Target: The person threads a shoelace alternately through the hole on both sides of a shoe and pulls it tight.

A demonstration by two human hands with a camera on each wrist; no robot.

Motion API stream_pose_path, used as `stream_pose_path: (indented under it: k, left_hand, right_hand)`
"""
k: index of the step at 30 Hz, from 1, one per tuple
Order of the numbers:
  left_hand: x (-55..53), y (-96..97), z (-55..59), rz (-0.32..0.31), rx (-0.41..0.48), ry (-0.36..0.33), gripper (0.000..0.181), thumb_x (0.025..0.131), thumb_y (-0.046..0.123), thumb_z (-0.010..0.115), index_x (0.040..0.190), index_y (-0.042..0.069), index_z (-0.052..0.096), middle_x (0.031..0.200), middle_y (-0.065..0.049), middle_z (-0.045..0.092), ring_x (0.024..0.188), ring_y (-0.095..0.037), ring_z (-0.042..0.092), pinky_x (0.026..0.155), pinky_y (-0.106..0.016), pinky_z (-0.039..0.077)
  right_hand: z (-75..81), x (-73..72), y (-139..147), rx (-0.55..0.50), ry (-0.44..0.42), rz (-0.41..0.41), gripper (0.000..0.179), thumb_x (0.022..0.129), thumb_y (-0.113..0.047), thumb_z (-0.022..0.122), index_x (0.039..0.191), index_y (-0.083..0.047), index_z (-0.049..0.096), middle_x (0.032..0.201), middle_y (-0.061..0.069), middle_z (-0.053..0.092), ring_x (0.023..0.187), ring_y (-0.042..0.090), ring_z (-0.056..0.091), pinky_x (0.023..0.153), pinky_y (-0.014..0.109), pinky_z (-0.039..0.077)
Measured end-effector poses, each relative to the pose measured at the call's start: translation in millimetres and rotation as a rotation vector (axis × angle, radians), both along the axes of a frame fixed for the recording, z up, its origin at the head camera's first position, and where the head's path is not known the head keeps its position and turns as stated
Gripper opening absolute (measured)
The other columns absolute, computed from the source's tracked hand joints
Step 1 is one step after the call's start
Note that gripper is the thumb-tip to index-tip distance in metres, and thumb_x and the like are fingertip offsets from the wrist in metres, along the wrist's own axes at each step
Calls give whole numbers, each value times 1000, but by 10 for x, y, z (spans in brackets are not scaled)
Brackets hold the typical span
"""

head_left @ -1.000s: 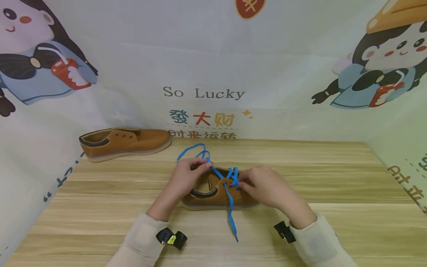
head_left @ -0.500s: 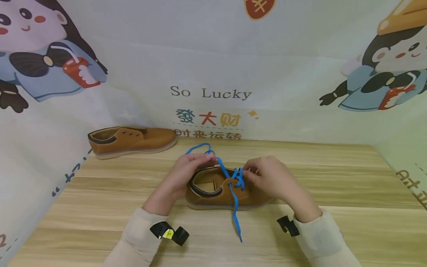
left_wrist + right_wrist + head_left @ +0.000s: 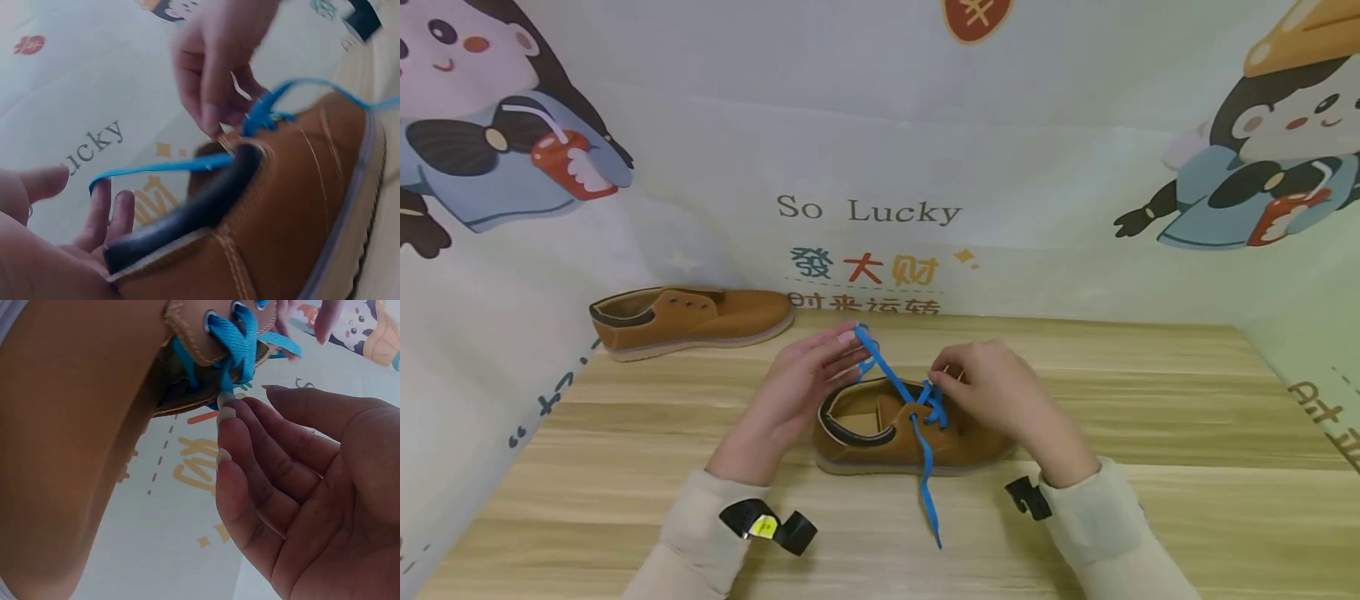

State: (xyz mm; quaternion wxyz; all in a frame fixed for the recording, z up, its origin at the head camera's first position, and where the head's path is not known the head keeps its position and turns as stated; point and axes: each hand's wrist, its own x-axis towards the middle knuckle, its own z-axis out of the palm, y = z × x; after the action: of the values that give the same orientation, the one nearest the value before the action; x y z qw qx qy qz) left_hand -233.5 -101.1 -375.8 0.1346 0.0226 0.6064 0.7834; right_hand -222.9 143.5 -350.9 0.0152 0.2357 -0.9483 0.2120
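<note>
A brown shoe (image 3: 857,450) with a dark collar stands on the table, toe to the right. Blue shoelace (image 3: 890,369) runs through its eyelets, and one end hangs down the near side onto the wood. My left hand (image 3: 801,387) is behind the heel opening, the lace's other length drawn taut over its raised fingertips. Its thumb (image 3: 47,182) stands apart from the fingers in the left wrist view. Above the shoe's front, my right hand (image 3: 996,392) has its fingertips (image 3: 230,428) at the crossed laces by the far eyelet flap, thumb apart from them.
A second brown shoe (image 3: 752,315), with no lace in its eyelets, stands at the back left against the printed backdrop (image 3: 1037,208). The wooden table (image 3: 1135,392) stretches to both sides. Black wrist mounts (image 3: 793,532) stick out from the sleeves.
My left hand has raised the lace, its fingers spreading from a closer grip, so the strand now runs tauter up to the fingertips. My right hand stays by the eyelets. The head view has shifted slightly.
</note>
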Motion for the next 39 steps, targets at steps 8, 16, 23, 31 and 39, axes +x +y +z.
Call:
stream_pose_path:
  k: [8, 16, 23, 31, 39]
  left_hand:
    - [32, -97, 84, -60, 281, -101, 32, 109, 19, 44, 98, 19, 74, 104, 9, 74, 108, -8, 66, 101, -26, 51]
    - [46, -70, 139, 4, 207, -31, 32, 110, 28, 41, 117, 14, 69, 98, 8, 73, 103, -10, 67, 100, -26, 53]
    - [68, -25, 109, 127, -202, 164, 55, 111, 39, 30, 131, -2, 60, 93, 2, 77, 82, -8, 73, 78, -23, 60]
    - [88, -2, 133, 147, -128, 22, 46, 108, 33, 17, 85, 8, 48, 66, 6, 42, 58, -7, 33, 54, -20, 27]
    - [70, -106, 152, -95, -139, 23, 41, 111, 15, 26, 138, -10, 43, 81, 7, 56, 75, -5, 49, 66, -16, 42]
  right_hand:
    - [-48, 7, -31, -8, 52, -15, 14, 98, -20, 66, 99, -12, 78, 90, -1, 73, 81, 14, 66, 75, 35, 55]
    - [-81, -24, -34, -58, 45, 101, 19, 101, -18, 62, 107, -7, 76, 112, 7, 74, 112, 27, 68, 100, 45, 53]
    - [-108, -40, -28, -52, -37, 118, 24, 104, -21, 57, 110, -8, 76, 107, 5, 77, 101, 19, 72, 90, 40, 58]
    - [-116, -35, -37, -45, -39, 131, 24, 105, -22, 56, 108, -10, 76, 104, 2, 77, 91, 12, 69, 84, 36, 57]
    - [-120, -36, -33, -41, -40, 132, 24, 105, -22, 56, 109, -10, 76, 105, 3, 77, 92, 13, 69, 86, 37, 57]
